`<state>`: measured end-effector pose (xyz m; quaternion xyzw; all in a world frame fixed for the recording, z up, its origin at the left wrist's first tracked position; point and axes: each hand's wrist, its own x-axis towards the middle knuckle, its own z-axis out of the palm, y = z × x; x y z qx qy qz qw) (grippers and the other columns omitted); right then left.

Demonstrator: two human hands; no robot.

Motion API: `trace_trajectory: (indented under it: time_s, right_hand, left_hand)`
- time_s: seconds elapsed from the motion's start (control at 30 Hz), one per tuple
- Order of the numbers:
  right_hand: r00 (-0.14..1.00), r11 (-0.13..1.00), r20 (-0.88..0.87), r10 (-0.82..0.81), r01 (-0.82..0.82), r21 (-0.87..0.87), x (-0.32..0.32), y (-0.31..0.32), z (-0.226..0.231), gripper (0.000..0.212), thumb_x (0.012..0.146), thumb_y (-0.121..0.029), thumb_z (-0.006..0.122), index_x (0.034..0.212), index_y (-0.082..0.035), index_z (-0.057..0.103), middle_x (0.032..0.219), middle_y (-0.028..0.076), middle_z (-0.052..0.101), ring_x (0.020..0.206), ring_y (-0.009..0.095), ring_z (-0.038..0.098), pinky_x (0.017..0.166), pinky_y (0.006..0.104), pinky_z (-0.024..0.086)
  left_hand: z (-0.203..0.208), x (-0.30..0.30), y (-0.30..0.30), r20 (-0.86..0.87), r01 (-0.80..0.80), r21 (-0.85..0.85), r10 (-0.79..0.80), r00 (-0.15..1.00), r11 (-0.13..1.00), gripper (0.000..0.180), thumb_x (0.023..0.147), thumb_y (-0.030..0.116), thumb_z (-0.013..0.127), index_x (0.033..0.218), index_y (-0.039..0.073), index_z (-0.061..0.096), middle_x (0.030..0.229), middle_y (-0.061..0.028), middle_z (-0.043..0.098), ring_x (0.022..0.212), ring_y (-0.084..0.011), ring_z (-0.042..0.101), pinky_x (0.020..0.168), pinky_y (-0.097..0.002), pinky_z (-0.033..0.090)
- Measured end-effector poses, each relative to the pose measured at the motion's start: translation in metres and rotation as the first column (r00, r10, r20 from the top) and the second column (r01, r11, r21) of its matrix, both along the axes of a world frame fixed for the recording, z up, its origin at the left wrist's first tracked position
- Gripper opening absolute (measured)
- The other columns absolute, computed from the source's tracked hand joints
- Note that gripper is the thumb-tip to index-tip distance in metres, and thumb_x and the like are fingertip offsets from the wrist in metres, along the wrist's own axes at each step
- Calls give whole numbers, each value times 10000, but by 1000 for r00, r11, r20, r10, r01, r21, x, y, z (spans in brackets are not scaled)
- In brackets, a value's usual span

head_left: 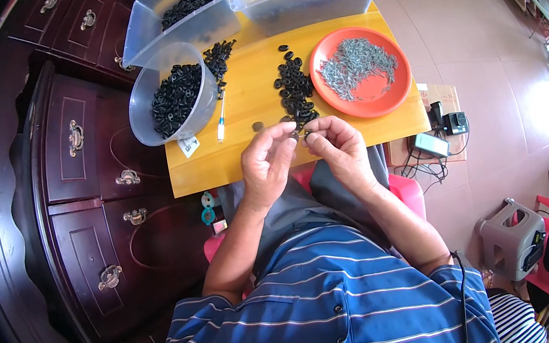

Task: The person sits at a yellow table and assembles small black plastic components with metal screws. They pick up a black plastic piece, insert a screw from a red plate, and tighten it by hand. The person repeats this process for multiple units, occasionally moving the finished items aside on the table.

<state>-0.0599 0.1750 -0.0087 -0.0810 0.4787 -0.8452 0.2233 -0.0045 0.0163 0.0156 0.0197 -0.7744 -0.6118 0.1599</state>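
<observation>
Over the table's (250, 91) near edge, small black parts (309, 134) are pinched, one each, by closed fingertips of left hand (266, 159) and right hand (343, 150) (long axes cannot be told); straight beyond, the pile (294, 85) is strung toward the far edge.

White glare bleached the pinkish tiled floor (503, 120) at right. Fisheye distortion bowed the dark-red wooden cabinet (105, 228). Corners were black.
</observation>
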Motion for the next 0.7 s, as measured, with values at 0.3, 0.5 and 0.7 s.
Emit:
trace_trajectory:
  time_s: [0.3, 0.5, 0.7]
  right_hand:
    - [1000, 1000, 25, 5, -5, 24, -1, 1, 2, 185, 981, -24, 627, 1163, 9, 630, 961, 28, 690, 882, 77, 639, 832, 239, 529]
    - [1000, 998, -3, 26, -25, 57, -1, 2, 2, 179, 977, -20, 632, 1151, 20, 637, 970, 31, 695, 898, 80, 658, 823, 243, 540]
    - [999, 997, 4, 44, -44, 63, -2, 3, 4, 178, 975, -26, 647, 1144, 29, 637, 959, 36, 710, 887, 78, 671, 806, 242, 551]
  left_hand:
    - [0, -1, 1, 8, -1, -26, 1, 1000, 1000, 249, 1003, 59, 633, 1243, -8, 647, 1043, -22, 661, 879, -59, 626, 748, -223, 551]
    - [2, -2, 3, 14, 23, -30, -23, 1000, 999, 236, 993, 42, 639, 1220, -21, 657, 1032, -31, 658, 878, -73, 634, 761, -226, 543]
    - [4, -7, 1, -44, 42, -136, -49, 998, 990, 191, 972, 10, 637, 1152, -39, 677, 1009, -83, 678, 880, -138, 666, 786, -254, 542]
